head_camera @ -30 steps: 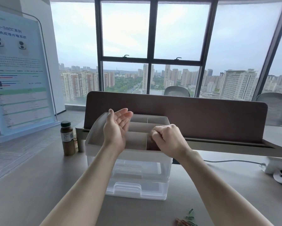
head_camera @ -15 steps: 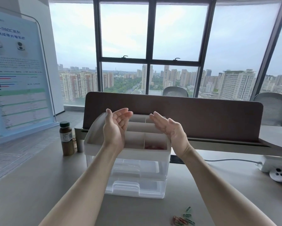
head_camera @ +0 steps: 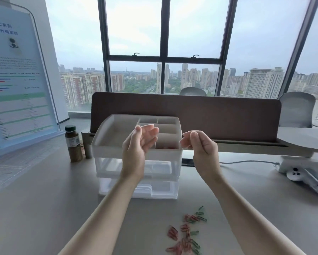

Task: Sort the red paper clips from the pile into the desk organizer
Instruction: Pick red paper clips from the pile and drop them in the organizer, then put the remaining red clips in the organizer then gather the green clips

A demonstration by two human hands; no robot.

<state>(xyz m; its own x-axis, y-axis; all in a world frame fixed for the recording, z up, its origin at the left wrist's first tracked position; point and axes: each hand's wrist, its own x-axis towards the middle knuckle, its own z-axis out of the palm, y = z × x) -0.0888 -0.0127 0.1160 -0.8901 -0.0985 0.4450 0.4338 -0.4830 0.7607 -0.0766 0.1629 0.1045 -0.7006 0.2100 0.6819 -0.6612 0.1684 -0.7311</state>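
Red paper clips (head_camera: pixel 184 236) on desk, well below both empty, relaxed hands (head_camera: pixel 138 144).

White desk organizer (head_camera: pixel 106 142) stands upright at 12 o'clock; red clips (head_camera: pixel 168 147) lie in its front-right compartment. Mixed red-and-green paper clip pile (head_camera: pixel 186 232) lies scattered at 5 o'clock.

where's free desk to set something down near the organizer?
Bare desk left of the organizer, out toward the bottle, and the near-left corner. Crowded: front right, where the paper clips lie scattered; far right, the power strip.
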